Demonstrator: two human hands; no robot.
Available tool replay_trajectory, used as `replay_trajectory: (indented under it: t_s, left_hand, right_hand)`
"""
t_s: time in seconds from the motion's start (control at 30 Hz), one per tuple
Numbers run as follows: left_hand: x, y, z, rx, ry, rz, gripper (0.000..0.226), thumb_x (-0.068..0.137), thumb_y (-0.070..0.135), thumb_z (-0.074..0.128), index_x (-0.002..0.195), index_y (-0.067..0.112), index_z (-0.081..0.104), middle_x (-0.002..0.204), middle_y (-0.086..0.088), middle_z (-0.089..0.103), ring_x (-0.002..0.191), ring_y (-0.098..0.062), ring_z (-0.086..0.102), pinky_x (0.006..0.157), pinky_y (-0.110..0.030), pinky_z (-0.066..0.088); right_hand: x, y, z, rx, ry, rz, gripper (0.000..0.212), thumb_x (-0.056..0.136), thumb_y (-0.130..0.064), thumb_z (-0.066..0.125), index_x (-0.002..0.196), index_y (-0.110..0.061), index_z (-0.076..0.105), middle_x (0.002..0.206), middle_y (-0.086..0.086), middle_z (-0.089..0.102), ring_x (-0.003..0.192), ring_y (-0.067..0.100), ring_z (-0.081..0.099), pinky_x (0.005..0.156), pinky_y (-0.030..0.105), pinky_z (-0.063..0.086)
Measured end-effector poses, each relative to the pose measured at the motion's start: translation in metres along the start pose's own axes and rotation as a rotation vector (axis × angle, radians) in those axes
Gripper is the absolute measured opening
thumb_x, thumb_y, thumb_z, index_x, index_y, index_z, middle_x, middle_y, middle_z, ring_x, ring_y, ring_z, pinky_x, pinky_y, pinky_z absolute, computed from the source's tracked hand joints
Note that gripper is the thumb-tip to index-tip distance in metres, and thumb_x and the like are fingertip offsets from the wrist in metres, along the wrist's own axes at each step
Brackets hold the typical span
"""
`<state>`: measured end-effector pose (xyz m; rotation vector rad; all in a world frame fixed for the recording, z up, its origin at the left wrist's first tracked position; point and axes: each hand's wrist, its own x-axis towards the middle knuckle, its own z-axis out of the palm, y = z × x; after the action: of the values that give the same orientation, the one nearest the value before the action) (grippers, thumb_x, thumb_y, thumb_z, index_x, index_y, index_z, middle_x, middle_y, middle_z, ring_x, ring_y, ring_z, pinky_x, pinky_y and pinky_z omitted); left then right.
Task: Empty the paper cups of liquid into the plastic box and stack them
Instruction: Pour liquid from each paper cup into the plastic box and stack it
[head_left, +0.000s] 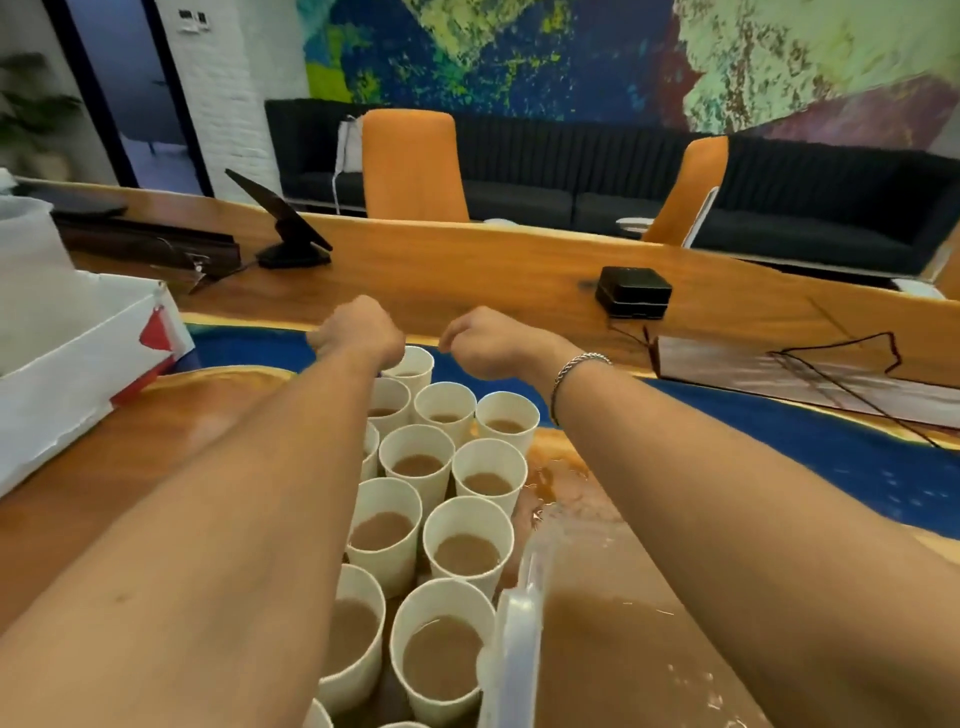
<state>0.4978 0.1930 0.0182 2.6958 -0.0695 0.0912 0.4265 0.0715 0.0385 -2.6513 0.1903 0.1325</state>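
Hovering beyond the plastic box (517, 623), left hand (358, 332) and right hand (488, 343) are both curled, seemingly empty. Part-filled paper cups (452, 519) crowd the surface (104, 493) just left of the box. They look light, soft-walled and sloshy, so grip gently mid-wall.

The cups (415, 441) were of matt white paper. The box (517, 634) was of clear, glossy plastic. The table (467, 260) was of polished wood, smooth and shiny. The bracelet (579, 364) was of bright metal. The chair (410, 166) had a matt orange cloth cover.
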Motion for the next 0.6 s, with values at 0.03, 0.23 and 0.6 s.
replay_trajectory:
  t_s: [0.03, 0.23, 0.6]
  left_hand:
    - [0.005, -0.003, 0.007, 0.026, -0.001, -0.028, 0.014, 0.096, 0.017, 0.058, 0.108, 0.011, 0.062, 0.116, -0.014, 0.064, 0.11, -0.033, 0.059, 0.095, -0.043, 0.044]
    - [0.023, -0.008, 0.034, 0.096, -0.028, -0.099, 0.026, 0.094, 0.024, 0.06, 0.116, 0.009, 0.063, 0.115, -0.014, 0.063, 0.108, -0.032, 0.06, 0.095, -0.041, 0.047]
    - [0.031, 0.004, 0.022, 0.114, 0.088, 0.017, 0.017, 0.091, 0.016, 0.067, 0.107, 0.008, 0.067, 0.103, -0.013, 0.066, 0.1, -0.031, 0.063, 0.085, -0.038, 0.051]
  right_hand:
    - [0.011, 0.0, 0.005, -0.01, -0.01, 0.005, 0.038, 0.096, -0.003, 0.038, 0.122, 0.005, 0.065, 0.133, 0.02, 0.06, 0.124, 0.034, 0.054, 0.107, 0.045, 0.043]
    - [0.051, 0.003, 0.024, 0.039, -0.021, 0.046, 0.038, 0.087, -0.008, 0.043, 0.111, -0.002, 0.071, 0.117, 0.012, 0.069, 0.112, 0.029, 0.063, 0.101, 0.046, 0.052]
    - [0.031, 0.01, 0.006, 0.124, 0.141, 0.064, 0.034, 0.09, -0.008, 0.042, 0.113, -0.005, 0.068, 0.118, 0.013, 0.066, 0.109, 0.032, 0.06, 0.097, 0.045, 0.053]
